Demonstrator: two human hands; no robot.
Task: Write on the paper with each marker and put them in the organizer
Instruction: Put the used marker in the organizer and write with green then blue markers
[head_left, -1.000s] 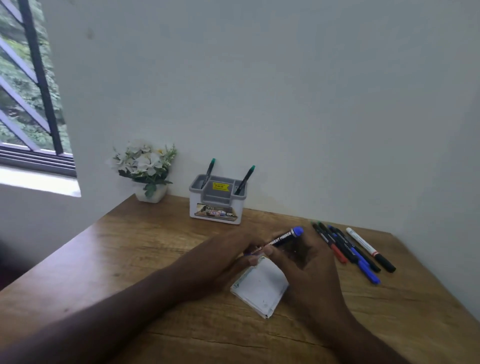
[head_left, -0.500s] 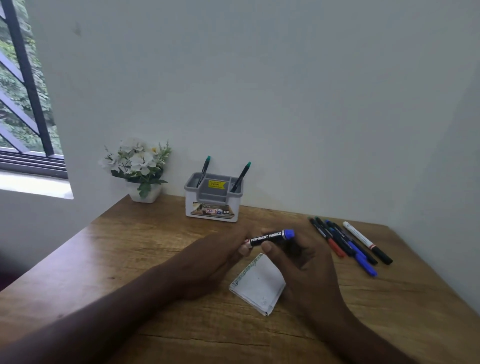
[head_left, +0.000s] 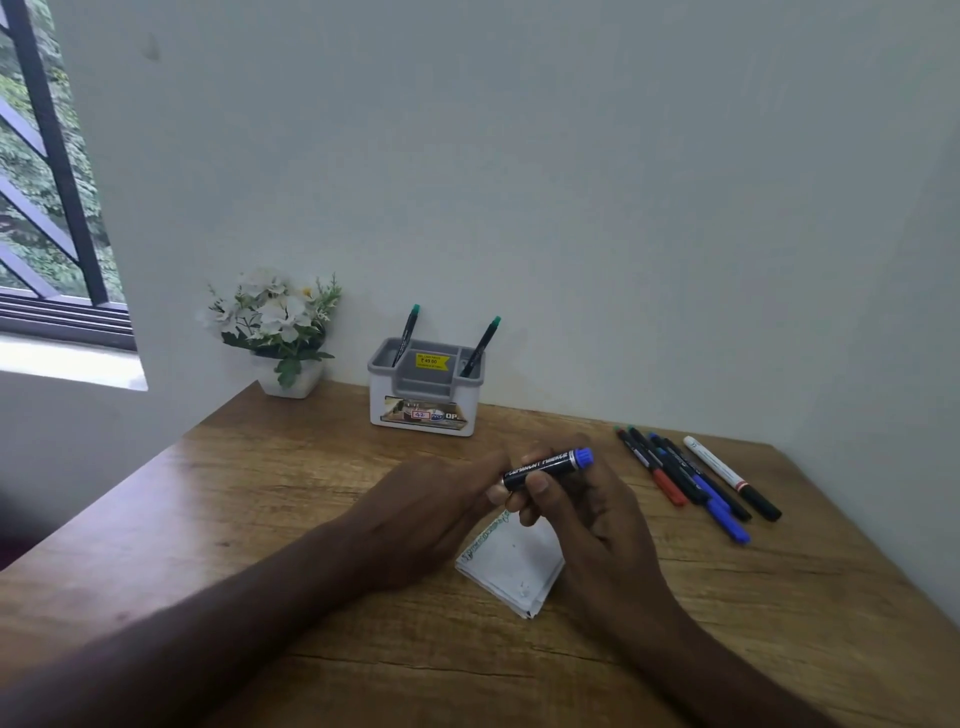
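From the head camera, both hands meet over the middle of a wooden tabletop (head_left: 260, 499). The right hand (head_left: 587, 525) has its fingers (head_left: 537, 486) wrapped around a black permanent marker (head_left: 545, 469) with a blue end cap, holding it nearly level above the surface, blue end pointing right and slightly away. The left hand (head_left: 436, 512) closes on the marker's other end, its fingertips pinched there (whether on a cap or on the barrel itself cannot be told, since the fingers cover that end).

Directly beneath the hands lies a folded white paper (head_left: 511, 569), flat on the tabletop, with faint greenish marks along its upper left edge.

At the back, against the wall, stands a white and grey organizer (head_left: 423, 410) with a yellow price sticker inside. Two green-capped pens (head_left: 405, 338) lean in it, one in the left compartment, the other in the right.

To the right of the hands, apart from them, a cluster of loose markers (head_left: 685, 483) lies on the tabletop, roughly parallel and touching: one red-tipped, some blue, some dark. A white marker (head_left: 727, 475) with a black end lies at the right edge of the cluster.

A small white pot of white flowers (head_left: 275, 322) sits left of the organizer, near a barred window (head_left: 47, 171).
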